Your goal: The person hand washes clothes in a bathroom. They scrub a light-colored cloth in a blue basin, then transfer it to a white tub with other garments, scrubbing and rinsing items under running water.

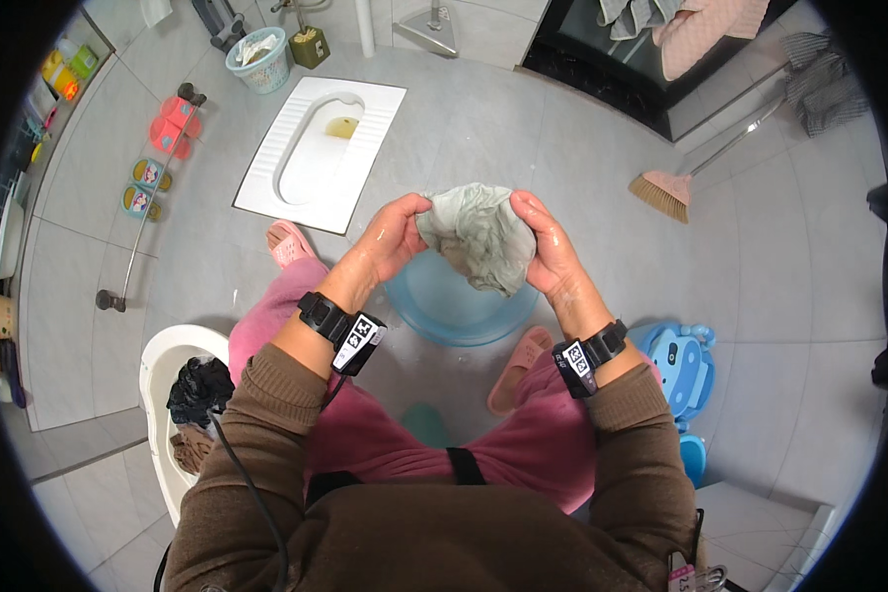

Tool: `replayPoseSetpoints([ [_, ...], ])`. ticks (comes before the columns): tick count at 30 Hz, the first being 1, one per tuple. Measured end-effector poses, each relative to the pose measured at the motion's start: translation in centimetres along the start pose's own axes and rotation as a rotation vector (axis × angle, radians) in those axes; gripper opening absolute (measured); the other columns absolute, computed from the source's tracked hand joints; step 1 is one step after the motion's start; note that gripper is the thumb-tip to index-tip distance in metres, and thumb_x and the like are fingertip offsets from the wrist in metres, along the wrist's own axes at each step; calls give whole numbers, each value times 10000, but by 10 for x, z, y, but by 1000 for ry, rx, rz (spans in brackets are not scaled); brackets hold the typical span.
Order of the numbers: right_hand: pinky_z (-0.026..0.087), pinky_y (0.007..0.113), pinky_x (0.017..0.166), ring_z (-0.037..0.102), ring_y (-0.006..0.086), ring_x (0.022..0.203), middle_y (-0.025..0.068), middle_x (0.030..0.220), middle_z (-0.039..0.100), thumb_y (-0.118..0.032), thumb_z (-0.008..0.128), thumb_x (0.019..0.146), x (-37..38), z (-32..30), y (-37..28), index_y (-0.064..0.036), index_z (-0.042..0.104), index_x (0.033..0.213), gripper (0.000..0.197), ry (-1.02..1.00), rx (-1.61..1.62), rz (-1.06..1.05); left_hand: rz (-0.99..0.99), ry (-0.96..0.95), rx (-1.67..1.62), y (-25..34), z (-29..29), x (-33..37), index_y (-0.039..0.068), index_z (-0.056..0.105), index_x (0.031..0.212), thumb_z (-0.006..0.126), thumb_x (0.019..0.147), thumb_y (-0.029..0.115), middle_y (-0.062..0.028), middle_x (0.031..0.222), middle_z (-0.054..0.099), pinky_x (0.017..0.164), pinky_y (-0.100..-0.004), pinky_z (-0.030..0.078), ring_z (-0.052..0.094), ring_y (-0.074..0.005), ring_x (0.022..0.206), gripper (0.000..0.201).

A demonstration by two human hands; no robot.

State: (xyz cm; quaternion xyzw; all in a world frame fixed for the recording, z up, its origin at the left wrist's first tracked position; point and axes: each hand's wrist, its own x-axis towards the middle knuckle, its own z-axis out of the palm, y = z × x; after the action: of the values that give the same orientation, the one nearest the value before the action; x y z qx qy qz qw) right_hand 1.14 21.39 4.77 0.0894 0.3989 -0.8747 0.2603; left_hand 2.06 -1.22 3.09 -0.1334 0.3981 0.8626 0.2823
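A crumpled, wet-looking pale grey-green cloth (479, 237) hangs between my two hands, above a round translucent blue basin (444, 316) on the floor. My left hand (397, 235) grips the cloth's left edge with the thumb on top. On the opposite edge, my right hand (551, 247) is closed on it, fingers mostly behind the fabric. Both hands look wet. The cloth covers the far part of the basin, and its exact kind of garment cannot be made out.
At my left stands a white tub (158, 375) holding dark clothes (199, 390). A squat toilet (257, 192) lies ahead, with a waste bin (261, 64) beyond it. Rightward are a broom (663, 192) and a blue plastic child's seat (683, 370). Slippers (173, 126) hang on the left wall rail.
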Motion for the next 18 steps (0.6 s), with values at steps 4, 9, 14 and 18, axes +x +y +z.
replayPoseSetpoints([
  [4,517,378,875,596,198,996,57,1050,613,-222,586,943,5,-8,2,-82,572,1077,194,23,-4,15,-39,-133,-149,2,9,-11,14,602,1125,447,931,252,-69,1059,673,822,-333,510,635,-201,957,343],
  [9,494,347,865,590,169,969,35,1058,613,-324,574,959,12,-12,8,-89,576,1119,285,201,-509,-32,-47,-294,-230,2,16,-15,40,519,1253,406,971,380,-101,1209,614,877,-418,503,599,-242,1062,455],
  [14,440,264,837,562,109,962,-3,1004,611,-353,588,954,10,-8,12,-101,586,1154,322,231,-645,-145,32,-316,-187,-1,21,-17,124,393,1371,452,982,320,-88,1286,555,891,-470,504,577,-248,1114,440],
  [18,434,275,878,553,106,1025,2,1061,615,-357,603,948,7,-5,13,-98,580,1191,356,-23,-503,23,120,-296,-88,-3,22,-18,172,270,1436,513,960,259,-87,1341,496,904,-490,508,571,-253,1126,542],
])
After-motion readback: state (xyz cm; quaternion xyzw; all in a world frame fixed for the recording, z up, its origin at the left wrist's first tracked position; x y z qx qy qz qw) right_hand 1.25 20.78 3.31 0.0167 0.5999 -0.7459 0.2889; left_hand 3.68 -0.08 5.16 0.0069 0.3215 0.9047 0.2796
